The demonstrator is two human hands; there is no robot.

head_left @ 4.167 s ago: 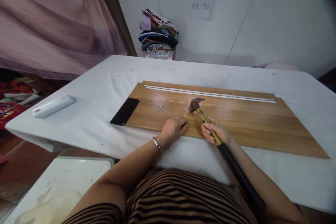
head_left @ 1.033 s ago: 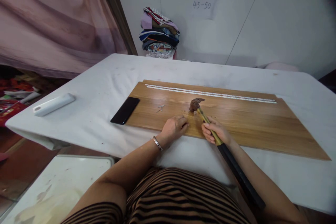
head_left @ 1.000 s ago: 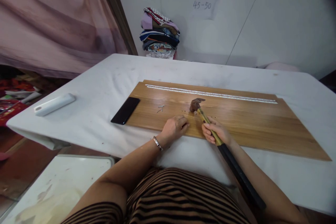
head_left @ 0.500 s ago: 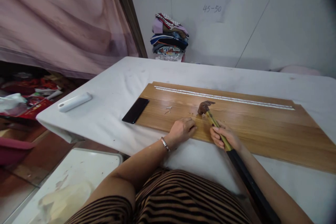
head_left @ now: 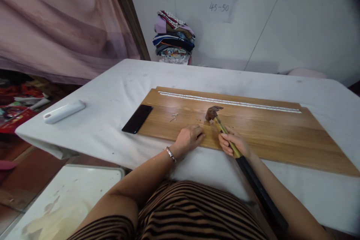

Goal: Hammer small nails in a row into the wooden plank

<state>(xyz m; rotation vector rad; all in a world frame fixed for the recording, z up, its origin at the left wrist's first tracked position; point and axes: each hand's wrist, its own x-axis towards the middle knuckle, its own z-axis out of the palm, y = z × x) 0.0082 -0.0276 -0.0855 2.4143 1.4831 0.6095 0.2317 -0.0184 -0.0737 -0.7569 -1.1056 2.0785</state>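
We rest our left hand (head_left: 189, 137) back upward, fingers (head_left: 198, 132) loosely bent toward our right hand (head_left: 236, 144), their tips partly hidden. Behind it our left forearm (head_left: 146, 174) slants down to a bent elbow (head_left: 120, 200). Our right hand is curled in a grip, thumb (head_left: 225, 135) across the top, and our right forearm (head_left: 281, 191) slants away behind it. Both hands are near each other, not touching.

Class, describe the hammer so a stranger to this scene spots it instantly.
Find the white-covered table, then the wooden board on it. At the board's near edge, the right hand grips the hammer. Unlike the flat black phone, it has a long handle and brown claw head.
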